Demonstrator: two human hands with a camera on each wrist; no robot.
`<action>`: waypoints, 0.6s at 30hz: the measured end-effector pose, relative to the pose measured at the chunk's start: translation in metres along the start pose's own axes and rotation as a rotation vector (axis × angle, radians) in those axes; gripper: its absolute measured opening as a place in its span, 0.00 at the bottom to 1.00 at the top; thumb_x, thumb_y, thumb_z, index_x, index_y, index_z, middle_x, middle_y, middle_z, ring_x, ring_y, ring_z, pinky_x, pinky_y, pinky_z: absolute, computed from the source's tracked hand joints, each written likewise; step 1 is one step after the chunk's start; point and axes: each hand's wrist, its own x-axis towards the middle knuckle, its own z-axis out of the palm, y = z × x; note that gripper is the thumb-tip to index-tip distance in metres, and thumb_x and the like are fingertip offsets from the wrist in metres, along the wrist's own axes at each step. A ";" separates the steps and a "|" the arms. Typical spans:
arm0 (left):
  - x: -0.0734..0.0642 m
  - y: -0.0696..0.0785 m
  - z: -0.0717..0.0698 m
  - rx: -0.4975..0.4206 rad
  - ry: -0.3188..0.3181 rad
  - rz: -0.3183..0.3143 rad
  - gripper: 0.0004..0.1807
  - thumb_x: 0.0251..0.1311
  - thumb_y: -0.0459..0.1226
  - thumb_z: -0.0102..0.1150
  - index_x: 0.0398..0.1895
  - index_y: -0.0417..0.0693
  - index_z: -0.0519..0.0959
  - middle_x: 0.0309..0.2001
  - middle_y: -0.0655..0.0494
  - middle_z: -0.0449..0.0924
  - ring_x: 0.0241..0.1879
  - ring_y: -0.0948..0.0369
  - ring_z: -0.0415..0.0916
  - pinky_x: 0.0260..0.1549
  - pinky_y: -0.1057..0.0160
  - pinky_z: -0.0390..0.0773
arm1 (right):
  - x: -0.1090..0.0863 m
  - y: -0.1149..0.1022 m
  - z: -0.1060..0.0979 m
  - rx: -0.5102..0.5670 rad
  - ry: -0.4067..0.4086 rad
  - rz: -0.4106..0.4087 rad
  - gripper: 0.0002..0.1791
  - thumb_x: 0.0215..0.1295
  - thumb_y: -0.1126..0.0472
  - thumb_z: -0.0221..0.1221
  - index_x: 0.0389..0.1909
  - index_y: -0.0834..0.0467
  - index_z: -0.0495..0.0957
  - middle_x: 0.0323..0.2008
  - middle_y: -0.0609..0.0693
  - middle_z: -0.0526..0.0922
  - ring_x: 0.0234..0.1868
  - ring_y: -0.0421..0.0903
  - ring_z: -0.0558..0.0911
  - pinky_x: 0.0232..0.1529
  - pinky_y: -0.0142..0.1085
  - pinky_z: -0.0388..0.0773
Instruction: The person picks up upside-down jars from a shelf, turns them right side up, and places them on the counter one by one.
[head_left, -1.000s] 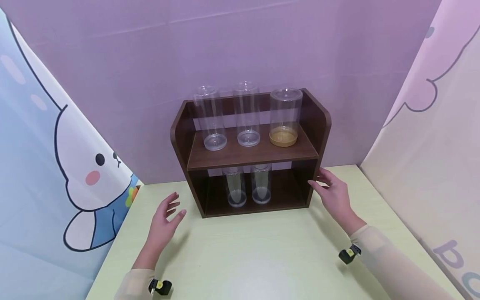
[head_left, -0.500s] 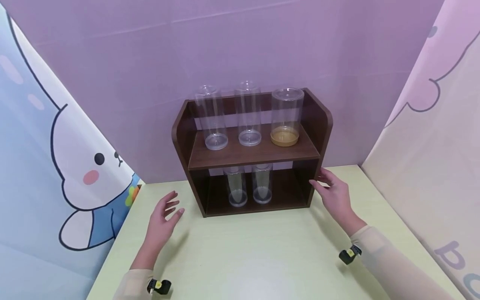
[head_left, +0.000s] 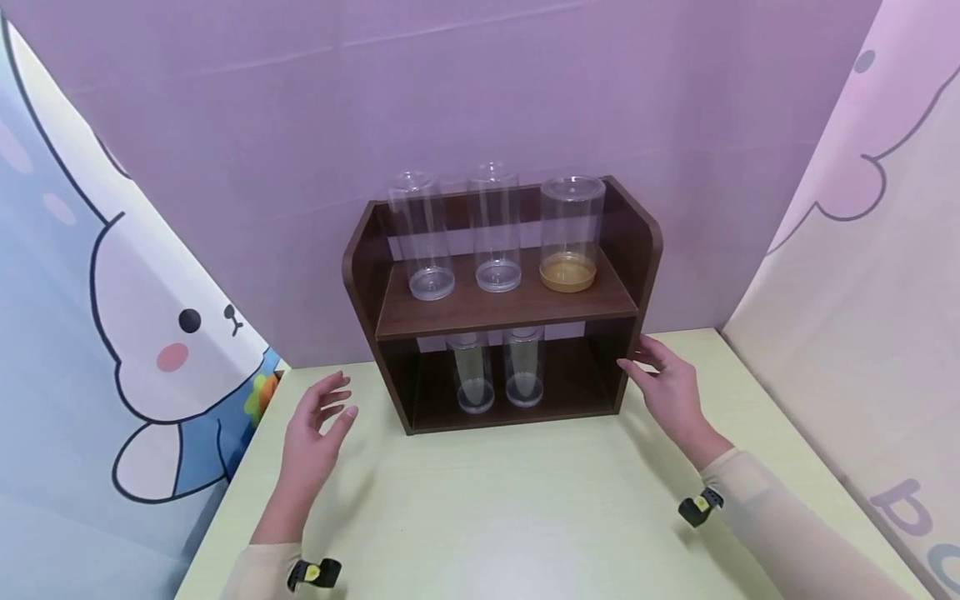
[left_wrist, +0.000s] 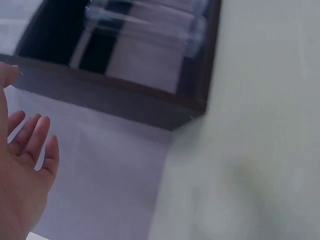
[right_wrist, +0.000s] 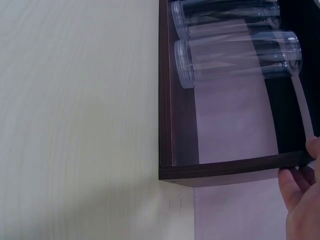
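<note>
A dark brown two-tier wooden shelf (head_left: 480, 320) stands on the table against the back cloth. On its upper board are two tall clear jars (head_left: 424, 242) (head_left: 495, 233) and a wider clear jar with a yellowish base (head_left: 567, 272). Two narrower clear jars (head_left: 472, 375) (head_left: 523, 371) stand in the lower compartment. My right hand (head_left: 670, 396) grips the shelf's right side panel, thumb at the front edge and fingers on the outer face. My left hand (head_left: 311, 442) hovers left of the shelf, apart from it, with relaxed fingers and nothing in it.
The pale table (head_left: 480, 517) extends in front of the shelf. A purple cloth (head_left: 487, 92) hangs directly behind it. Printed cloths stand at both sides, a rabbit cloth (head_left: 157, 333) near the left hand and another (head_left: 862, 333) on the right.
My left hand has drifted left and slightly upward, farther from the shelf. The right hand keeps its place at the side panel, and the shelf and jars stay put.
</note>
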 end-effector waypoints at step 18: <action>0.021 0.084 0.033 -0.113 -0.056 0.278 0.26 0.70 0.21 0.67 0.70 0.36 0.76 0.63 0.38 0.81 0.60 0.54 0.81 0.61 0.64 0.81 | 0.000 0.005 0.001 0.019 0.002 -0.010 0.24 0.74 0.64 0.73 0.69 0.59 0.84 0.55 0.60 0.91 0.49 0.17 0.81 0.47 0.17 0.80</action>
